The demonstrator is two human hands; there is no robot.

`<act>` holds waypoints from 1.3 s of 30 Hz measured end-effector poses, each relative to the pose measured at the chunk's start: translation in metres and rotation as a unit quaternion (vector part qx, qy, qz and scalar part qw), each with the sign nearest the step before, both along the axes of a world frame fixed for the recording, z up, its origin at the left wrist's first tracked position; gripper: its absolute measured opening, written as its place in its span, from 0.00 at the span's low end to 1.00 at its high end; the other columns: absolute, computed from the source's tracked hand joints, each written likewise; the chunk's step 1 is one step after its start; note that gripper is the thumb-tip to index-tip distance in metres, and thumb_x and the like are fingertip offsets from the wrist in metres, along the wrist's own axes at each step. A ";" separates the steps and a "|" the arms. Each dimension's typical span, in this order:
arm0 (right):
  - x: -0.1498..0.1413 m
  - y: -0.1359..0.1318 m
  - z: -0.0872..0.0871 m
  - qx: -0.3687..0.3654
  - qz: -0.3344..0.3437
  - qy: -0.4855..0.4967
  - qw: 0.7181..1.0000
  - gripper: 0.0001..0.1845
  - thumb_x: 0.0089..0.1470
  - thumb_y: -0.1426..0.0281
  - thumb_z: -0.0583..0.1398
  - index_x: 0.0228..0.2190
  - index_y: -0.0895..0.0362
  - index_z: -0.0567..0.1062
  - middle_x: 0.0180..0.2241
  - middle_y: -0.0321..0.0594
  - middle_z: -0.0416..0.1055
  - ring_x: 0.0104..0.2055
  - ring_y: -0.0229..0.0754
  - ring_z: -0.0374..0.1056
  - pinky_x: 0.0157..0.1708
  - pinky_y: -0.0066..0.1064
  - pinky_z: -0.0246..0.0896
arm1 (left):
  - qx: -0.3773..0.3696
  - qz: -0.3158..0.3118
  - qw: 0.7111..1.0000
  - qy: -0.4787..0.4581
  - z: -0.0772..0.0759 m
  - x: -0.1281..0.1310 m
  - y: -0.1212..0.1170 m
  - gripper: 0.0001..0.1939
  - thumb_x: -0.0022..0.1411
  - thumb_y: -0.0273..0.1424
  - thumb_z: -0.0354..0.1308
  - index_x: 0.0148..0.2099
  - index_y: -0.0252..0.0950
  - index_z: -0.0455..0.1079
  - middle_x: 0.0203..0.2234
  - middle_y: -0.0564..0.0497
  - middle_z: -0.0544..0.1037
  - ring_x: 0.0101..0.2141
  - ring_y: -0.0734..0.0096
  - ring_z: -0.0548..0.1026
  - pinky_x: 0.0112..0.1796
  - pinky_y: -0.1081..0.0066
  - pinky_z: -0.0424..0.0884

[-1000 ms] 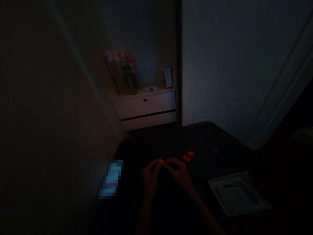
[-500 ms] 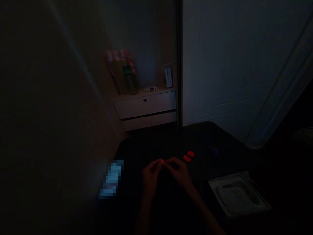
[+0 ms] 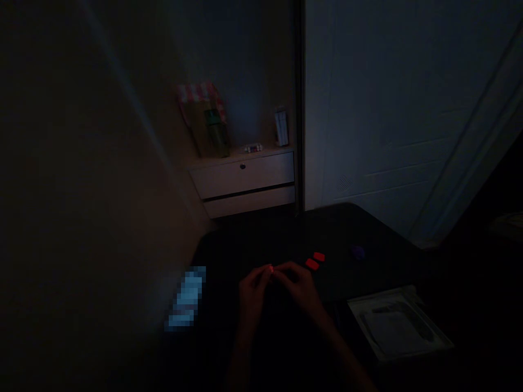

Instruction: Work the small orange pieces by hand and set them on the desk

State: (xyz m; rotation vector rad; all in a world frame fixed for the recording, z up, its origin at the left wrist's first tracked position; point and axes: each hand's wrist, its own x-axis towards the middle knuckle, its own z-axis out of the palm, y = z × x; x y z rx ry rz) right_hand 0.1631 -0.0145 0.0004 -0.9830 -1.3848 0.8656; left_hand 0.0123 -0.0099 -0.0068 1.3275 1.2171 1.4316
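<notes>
The small red piece (image 3: 271, 269) is held above the near half of the bench (image 3: 257, 242), pinched between my two sets of fingertips. I have the left hand (image 3: 250, 289) narrowed on it from one side and the right hand (image 3: 299, 284) narrowed on it from the other; its shape is mostly hidden.

The bench is black with rounded corners, and the room I am looking into is very dim. Beyond the bench's far edge I see a pale drawer unit (image 3: 248, 174) carrying a green bottle (image 3: 217, 133), a red-and-white checked cloth (image 3: 199, 92) and some upright white items (image 3: 281, 128). A white panel (image 3: 379, 103) rises behind the bench's right side.

On the bench, two red tabs (image 3: 312, 264) lie near the right hand, and a purple lump (image 3: 358, 252) sits farther toward the bench's right end. A pale, flat packet (image 3: 396, 326) lies off its near right edge. At its left edge I see a bright, pixelated patch (image 3: 186, 299) that I cannot identify. My hands and forearms cover part of the bench's near side.
</notes>
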 end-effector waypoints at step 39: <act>-0.002 0.003 -0.006 0.064 -0.009 -0.038 0.997 0.09 0.61 0.63 0.63 0.39 0.51 0.83 0.40 0.41 0.81 0.42 0.48 0.77 0.45 0.38 0.71 | 0.006 0.026 1.000 -0.014 -0.001 0.002 0.000 0.17 0.60 0.43 0.65 0.42 0.34 0.81 0.35 0.45 0.84 0.37 0.62 0.80 0.40 0.68 0.74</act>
